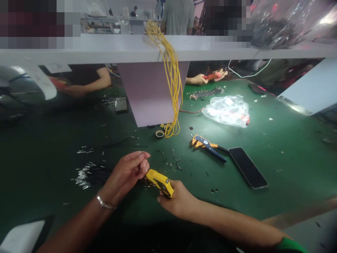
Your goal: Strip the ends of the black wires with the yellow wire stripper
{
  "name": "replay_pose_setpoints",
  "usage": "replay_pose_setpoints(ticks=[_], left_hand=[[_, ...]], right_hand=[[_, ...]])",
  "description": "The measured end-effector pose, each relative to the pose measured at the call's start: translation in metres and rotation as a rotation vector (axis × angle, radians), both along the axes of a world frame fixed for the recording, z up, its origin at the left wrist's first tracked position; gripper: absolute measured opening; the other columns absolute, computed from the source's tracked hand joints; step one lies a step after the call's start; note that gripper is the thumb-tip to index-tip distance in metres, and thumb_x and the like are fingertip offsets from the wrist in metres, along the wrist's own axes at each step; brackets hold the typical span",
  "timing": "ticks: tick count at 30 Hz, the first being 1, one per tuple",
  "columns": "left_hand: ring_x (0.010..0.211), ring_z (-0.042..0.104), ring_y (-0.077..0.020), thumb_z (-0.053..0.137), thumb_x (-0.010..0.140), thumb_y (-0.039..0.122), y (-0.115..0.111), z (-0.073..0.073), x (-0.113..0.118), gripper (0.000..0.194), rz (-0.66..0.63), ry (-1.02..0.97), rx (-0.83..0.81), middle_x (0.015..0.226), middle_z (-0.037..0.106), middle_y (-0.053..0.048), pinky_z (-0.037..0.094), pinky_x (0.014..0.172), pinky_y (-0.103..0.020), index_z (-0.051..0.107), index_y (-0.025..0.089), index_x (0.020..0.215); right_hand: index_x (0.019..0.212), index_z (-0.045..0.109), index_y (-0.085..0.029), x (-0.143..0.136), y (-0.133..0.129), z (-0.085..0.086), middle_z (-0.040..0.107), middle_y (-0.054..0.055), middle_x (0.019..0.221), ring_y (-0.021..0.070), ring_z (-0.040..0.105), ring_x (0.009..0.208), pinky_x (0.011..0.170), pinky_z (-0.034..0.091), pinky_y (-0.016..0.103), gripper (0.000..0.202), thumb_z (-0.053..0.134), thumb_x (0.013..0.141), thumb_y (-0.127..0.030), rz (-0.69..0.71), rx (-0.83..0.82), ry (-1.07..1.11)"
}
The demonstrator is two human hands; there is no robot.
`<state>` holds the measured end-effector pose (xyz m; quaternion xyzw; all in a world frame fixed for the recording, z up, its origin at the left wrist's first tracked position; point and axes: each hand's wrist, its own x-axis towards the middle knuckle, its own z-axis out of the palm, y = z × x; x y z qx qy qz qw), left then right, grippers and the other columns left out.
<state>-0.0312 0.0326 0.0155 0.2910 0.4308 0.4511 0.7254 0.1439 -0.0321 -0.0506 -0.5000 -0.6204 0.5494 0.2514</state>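
Observation:
My right hand [180,200] is wrapped round a yellow wire stripper [159,181], whose front end points up and left towards my other hand. Just beside that end, my left hand [133,167] is closed in a pinch; what sits between its fingertips is too small to make out. A bundle of black wires [97,174] with shiny pale ends lies on the green table to the left, partly hidden behind my left wrist. Short black and pale wire scraps [175,164] are scattered to the right of my left fingers.
An orange and dark blue wire stripper [209,147] lies near a phone [248,167] at right. Yellow wires [172,80] hang over the white shelf [92,52] beside tape rolls [159,134]. Behind are a plastic bag [228,110] and co-workers' hands [202,78] with a red tool.

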Motion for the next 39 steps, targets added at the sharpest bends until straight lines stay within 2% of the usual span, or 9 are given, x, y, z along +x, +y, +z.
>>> replay_pose_setpoints(ticks=[6, 10, 13, 19, 24, 33, 39], left_hand=[[0.049, 0.044, -0.0070, 0.075, 0.071, 0.022, -0.001, 0.003, 0.002, 0.016, -0.004, 0.006, 0.016, 0.051, 0.048, 0.002, 0.034, 0.044, -0.018, 0.069, 0.009, 0.076], [0.050, 0.045, -0.0071, 0.075, 0.071, 0.022, 0.000, 0.000, 0.000, 0.016, 0.004, -0.004, -0.021, 0.051, 0.049, 0.002, 0.035, 0.046, -0.017, 0.069, 0.009, 0.078], [0.050, 0.046, -0.0073, 0.074, 0.073, 0.022, 0.000, -0.003, -0.001, 0.015, 0.001, -0.016, -0.011, 0.052, 0.049, 0.002, 0.036, 0.047, -0.018, 0.069, 0.009, 0.078], [0.051, 0.046, -0.0074, 0.069, 0.079, 0.021, -0.001, -0.007, -0.003, 0.012, -0.019, -0.031, 0.030, 0.055, 0.052, 0.001, 0.038, 0.049, -0.019, 0.069, 0.010, 0.082], [0.055, 0.051, -0.0082, 0.070, 0.078, 0.019, 0.002, -0.011, -0.004, 0.011, 0.004, -0.063, 0.023, 0.060, 0.056, -0.001, 0.041, 0.050, -0.019, 0.069, 0.009, 0.083], [0.061, 0.058, -0.0107, 0.070, 0.078, 0.017, 0.007, -0.019, -0.004, 0.011, 0.019, -0.122, 0.000, 0.065, 0.062, -0.004, 0.046, 0.055, -0.020, 0.070, 0.009, 0.085], [0.062, 0.057, -0.0105, 0.070, 0.077, 0.014, 0.008, -0.021, -0.003, 0.009, 0.030, -0.131, 0.012, 0.064, 0.062, -0.004, 0.048, 0.059, -0.020, 0.070, 0.008, 0.084]], right_hand=[[0.077, 0.060, -0.016, -0.002, 0.000, 0.001, 0.057, -0.002, 0.064, 0.0111, 0.046, 0.056, 0.057, 0.043, 0.023, 0.005, 0.061, 0.071, -0.016, -0.039, 0.015, 0.025], [0.082, 0.064, -0.016, -0.003, 0.000, 0.004, 0.060, 0.000, 0.065, 0.0145, 0.051, 0.062, 0.060, 0.046, 0.025, 0.010, 0.062, 0.072, -0.017, -0.064, 0.020, 0.059], [0.084, 0.065, -0.015, -0.004, -0.001, 0.003, 0.060, 0.000, 0.067, 0.0141, 0.050, 0.061, 0.060, 0.046, 0.025, 0.012, 0.061, 0.072, -0.018, -0.081, 0.015, 0.059], [0.078, 0.061, -0.014, -0.006, 0.001, 0.003, 0.053, -0.002, 0.063, 0.0114, 0.042, 0.056, 0.054, 0.042, 0.024, 0.009, 0.059, 0.072, -0.021, -0.104, -0.020, 0.057], [0.076, 0.059, -0.015, -0.007, 0.003, 0.007, 0.056, -0.001, 0.066, 0.0114, 0.045, 0.058, 0.056, 0.043, 0.024, 0.008, 0.057, 0.072, -0.021, -0.129, -0.038, 0.120], [0.066, 0.051, -0.020, -0.006, 0.008, -0.001, 0.050, -0.005, 0.048, 0.0106, 0.045, 0.046, 0.047, 0.039, 0.023, 0.009, 0.059, 0.068, -0.020, -0.187, -0.132, 0.150], [0.062, 0.049, -0.020, -0.005, 0.012, 0.001, 0.050, -0.007, 0.044, 0.0094, 0.045, 0.041, 0.045, 0.039, 0.022, 0.013, 0.061, 0.067, -0.022, -0.212, -0.232, 0.188]])
